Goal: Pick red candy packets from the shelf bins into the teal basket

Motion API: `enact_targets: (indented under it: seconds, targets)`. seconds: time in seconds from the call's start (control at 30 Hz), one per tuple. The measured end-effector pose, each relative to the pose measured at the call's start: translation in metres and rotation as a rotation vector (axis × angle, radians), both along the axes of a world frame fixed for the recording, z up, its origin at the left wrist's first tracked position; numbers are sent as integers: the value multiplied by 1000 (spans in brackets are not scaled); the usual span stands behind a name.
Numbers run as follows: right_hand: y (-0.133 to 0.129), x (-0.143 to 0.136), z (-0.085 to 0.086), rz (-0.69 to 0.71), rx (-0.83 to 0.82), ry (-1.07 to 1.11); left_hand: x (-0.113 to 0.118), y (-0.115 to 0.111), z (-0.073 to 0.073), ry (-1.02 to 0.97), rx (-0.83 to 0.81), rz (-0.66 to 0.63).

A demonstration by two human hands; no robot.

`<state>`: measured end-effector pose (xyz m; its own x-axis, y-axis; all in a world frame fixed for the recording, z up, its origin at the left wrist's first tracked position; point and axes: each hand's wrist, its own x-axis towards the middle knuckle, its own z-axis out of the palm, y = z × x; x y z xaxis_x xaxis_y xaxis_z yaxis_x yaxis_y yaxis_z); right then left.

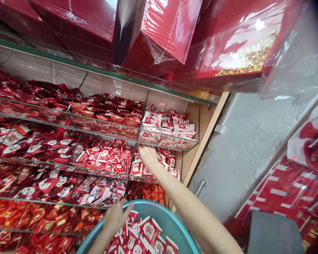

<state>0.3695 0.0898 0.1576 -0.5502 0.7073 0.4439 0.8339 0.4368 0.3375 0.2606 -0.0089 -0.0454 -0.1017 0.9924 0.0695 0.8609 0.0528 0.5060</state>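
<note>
A teal plastic basin point(185, 229) at the bottom centre holds many small red-and-white packets point(148, 231). My left hand point(115, 216) grips its far left rim, the thumb laid over the edge. Further up, my right hand point(148, 156) reaches into a shelf compartment, beside a clear divider and just under the shelf above. Red-and-white packets point(171, 160) lie around and below it there. Its fingers are bent away from me and mostly hidden, so whether it holds anything does not show.
Glass shelves point(100, 72) with divided compartments hold piles of red packets point(103, 155) on the left. Large plastic-wrapped red boxes point(164, 28) sit overhead. A wooden side panel point(201, 148) and a grey wall point(243, 141) bound the right, with a dark grey object point(274, 233) low down.
</note>
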Motion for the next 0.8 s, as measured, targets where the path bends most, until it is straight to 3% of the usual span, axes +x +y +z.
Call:
enact_targets:
  seconds: [0.37, 0.57, 0.67, 0.8]
  targets:
    - [-13, 31, -10, 37, 130, 25, -2, 3, -6, -17, 4, -8]
    - [-37, 54, -26, 199, 280, 296, -2, 3, -4, -22, -9, -6]
    - [-64, 64, -31, 303, 182, 562, -2, 2, -2, -21, -7, -8]
    - [-95, 75, -30, 323, -223, 904, 0, 2, -1, 6, -22, 10]
